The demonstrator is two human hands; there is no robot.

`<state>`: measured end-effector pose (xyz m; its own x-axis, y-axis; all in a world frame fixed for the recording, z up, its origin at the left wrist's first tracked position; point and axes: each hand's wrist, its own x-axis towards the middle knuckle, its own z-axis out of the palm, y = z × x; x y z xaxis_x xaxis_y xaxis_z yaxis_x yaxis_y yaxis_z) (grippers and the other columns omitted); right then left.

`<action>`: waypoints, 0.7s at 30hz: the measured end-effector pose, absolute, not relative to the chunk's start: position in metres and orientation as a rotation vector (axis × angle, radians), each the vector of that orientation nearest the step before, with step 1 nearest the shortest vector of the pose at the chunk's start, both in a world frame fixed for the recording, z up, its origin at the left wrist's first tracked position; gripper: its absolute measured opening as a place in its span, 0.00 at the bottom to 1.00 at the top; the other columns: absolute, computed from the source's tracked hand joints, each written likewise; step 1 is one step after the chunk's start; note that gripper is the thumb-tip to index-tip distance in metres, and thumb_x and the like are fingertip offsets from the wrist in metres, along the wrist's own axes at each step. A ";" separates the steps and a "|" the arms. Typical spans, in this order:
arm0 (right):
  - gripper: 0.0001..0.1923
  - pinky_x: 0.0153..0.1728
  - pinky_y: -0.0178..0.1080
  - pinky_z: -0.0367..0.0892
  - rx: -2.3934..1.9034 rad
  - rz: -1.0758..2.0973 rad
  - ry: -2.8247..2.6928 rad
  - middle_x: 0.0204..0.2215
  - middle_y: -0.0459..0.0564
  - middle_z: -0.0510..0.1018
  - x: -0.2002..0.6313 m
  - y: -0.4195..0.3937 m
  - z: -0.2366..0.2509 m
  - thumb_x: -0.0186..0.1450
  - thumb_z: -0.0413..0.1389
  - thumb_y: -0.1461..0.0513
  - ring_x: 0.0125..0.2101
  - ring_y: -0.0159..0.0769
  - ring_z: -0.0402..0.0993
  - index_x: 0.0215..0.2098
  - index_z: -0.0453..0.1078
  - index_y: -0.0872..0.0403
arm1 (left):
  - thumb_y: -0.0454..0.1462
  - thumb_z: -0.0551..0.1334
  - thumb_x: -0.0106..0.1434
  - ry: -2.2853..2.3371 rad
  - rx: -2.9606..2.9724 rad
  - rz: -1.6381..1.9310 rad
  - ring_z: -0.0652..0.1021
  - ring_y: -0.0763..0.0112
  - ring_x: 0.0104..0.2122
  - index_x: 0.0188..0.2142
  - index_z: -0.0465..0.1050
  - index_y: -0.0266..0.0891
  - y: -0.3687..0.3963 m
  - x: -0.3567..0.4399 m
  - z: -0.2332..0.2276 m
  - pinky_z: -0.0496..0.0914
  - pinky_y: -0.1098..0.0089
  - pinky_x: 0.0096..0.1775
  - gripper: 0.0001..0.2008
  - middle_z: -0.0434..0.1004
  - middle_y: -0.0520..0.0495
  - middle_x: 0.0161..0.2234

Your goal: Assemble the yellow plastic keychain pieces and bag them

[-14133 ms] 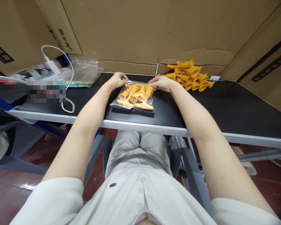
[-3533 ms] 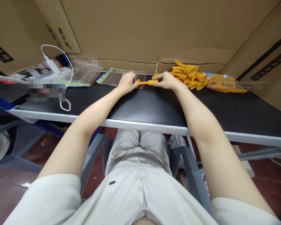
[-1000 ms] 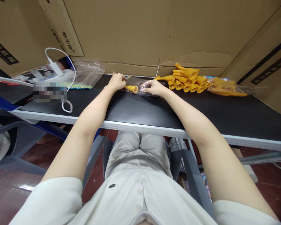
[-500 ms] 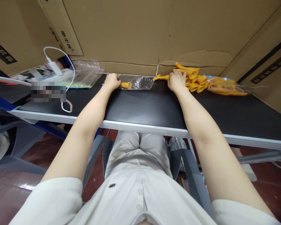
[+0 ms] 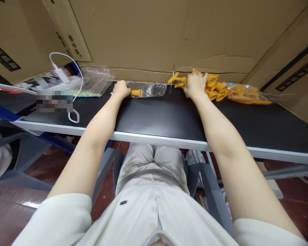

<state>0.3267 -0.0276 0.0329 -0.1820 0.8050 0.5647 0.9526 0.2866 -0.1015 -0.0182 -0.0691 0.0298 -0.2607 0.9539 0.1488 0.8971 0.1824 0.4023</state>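
Left hand (image 5: 121, 89) top centre of frame, fingers pinched on mouth of clear bag (image 5: 150, 90); one orange piece (image 5: 137, 92) already inside. Right hand (image 5: 194, 85) closed on one or two pieces (image 5: 176, 79) at edge of loose pile (image 5: 215, 88), centre-right. Hold bag mouth wide and flat on table (image 5: 169, 119); feed narrow ends first; avoid snagging film.

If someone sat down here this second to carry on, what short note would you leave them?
Left hand: pinning the end of the clear bag flat on the black table.
Right hand: closed on orange pieces at the loose pile.
Done: one orange piece is in the bag; a filled bag lies right of the pile.
Left: many pieces remain loose; spare bags lie to the left.
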 end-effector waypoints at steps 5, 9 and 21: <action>0.15 0.69 0.70 0.60 -1.547 -0.223 -2.125 0.55 0.73 0.84 0.316 -0.040 0.058 0.78 0.64 0.55 0.63 0.67 0.76 0.51 0.80 0.61 | 0.28 0.65 0.65 2.291 1.814 0.663 0.78 0.38 0.70 0.61 0.84 0.26 -0.071 -0.018 0.032 0.69 0.53 0.74 0.26 0.82 0.23 0.65; 0.19 0.64 0.64 0.71 -1.495 0.014 -2.221 0.45 0.65 0.86 0.311 -0.038 0.058 0.69 0.74 0.51 0.57 0.66 0.81 0.47 0.83 0.57 | 0.28 0.66 0.63 2.268 1.820 0.709 0.80 0.43 0.69 0.58 0.85 0.29 -0.066 -0.024 0.028 0.69 0.57 0.73 0.23 0.85 0.27 0.62; 0.14 0.61 0.49 0.75 -1.480 0.272 -2.056 0.45 0.60 0.85 0.250 -0.064 0.022 0.66 0.66 0.67 0.51 0.52 0.83 0.50 0.83 0.61 | 0.34 0.71 0.62 1.844 1.957 0.817 0.84 0.52 0.60 0.57 0.84 0.30 -0.058 -0.024 0.020 0.75 0.61 0.67 0.24 0.88 0.33 0.58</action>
<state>0.2496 -0.0638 0.0216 -0.2120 0.9171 0.3376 0.7977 0.3620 -0.4824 -0.0240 -0.0580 0.0199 -0.0023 0.9836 0.1802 0.7946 -0.1076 0.5975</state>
